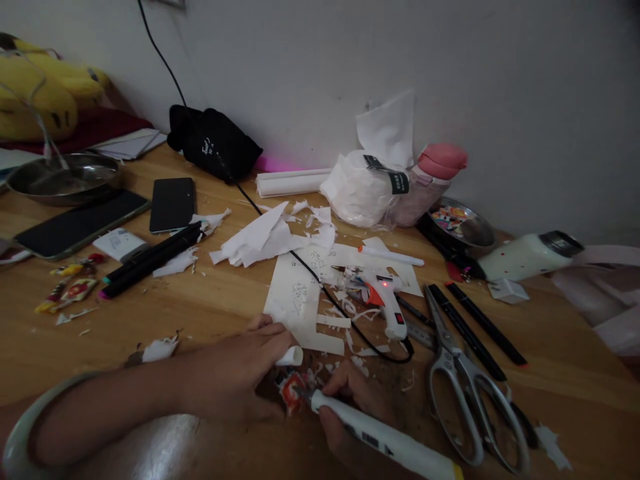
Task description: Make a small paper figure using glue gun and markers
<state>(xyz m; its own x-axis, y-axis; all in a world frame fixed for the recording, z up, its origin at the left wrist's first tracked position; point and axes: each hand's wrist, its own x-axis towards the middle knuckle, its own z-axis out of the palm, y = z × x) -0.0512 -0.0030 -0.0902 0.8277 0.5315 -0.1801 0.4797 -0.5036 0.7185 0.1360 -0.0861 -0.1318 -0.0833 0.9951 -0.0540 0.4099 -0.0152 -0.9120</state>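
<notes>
The left hand [240,373] lies on the wooden worktop [220,307], its fingers curled down over a small white paper roll [290,357] that pokes out just past the fingertips. The right hand [357,407] is clenched around a white pen-shaped tool [385,440], whose tip rests against a small red-and-white paper piece [291,393] lying between the two hands, partly hidden under the left fingers.

Just beyond the fingers sits a white sheet [300,300] with drawn figures and rectangular gaps already cut out of it, and white offcuts [260,240] are scattered further out, so a good deal of cutting looks done. The work on the small piece seems to be in mid-course; how much of it is finished cannot be told, since the hands cover most of it.

A hot glue gun [387,300] with a red light lit lies past the right fingers, its black cord looping beside it. Large scissors [465,387] rest just outside the right hand, with black markers [480,327] beyond them. Two more markers [150,260] and two phones [173,203] lie well out from the left fingers.
</notes>
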